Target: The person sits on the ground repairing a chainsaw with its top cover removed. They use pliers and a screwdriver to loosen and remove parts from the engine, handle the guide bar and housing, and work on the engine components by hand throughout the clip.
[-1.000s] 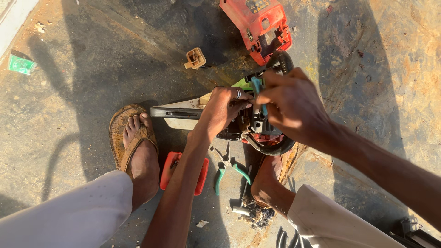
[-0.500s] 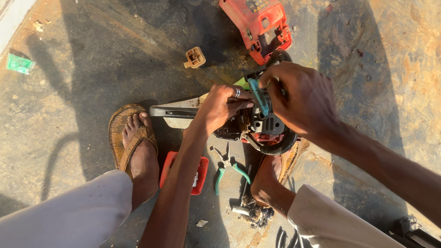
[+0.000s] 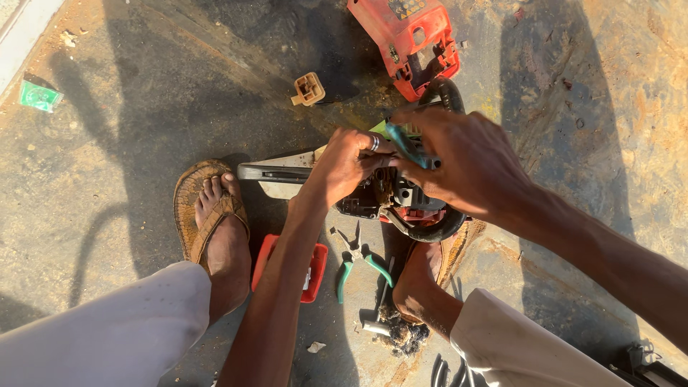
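A chainsaw body [image 3: 401,204] with its cover off lies on the ground between my feet, its metal guide bar [image 3: 276,172] pointing left. My left hand [image 3: 347,161], a ring on one finger, grips the top of the chainsaw body. My right hand [image 3: 466,161] is closed around a teal-handled tool [image 3: 405,147] held over the engine. The tool's tip is hidden by my fingers.
A red chainsaw cover [image 3: 408,39] lies at the top. A tan plastic connector [image 3: 308,89] sits left of it. Green-handled pliers [image 3: 358,261] and a red part [image 3: 290,269] lie by my sandalled left foot [image 3: 215,222]. A green scrap [image 3: 39,97] is far left.
My right hand has lifted and shifted up and right with the teal-handled tool. My left hand stays on the chainsaw body.
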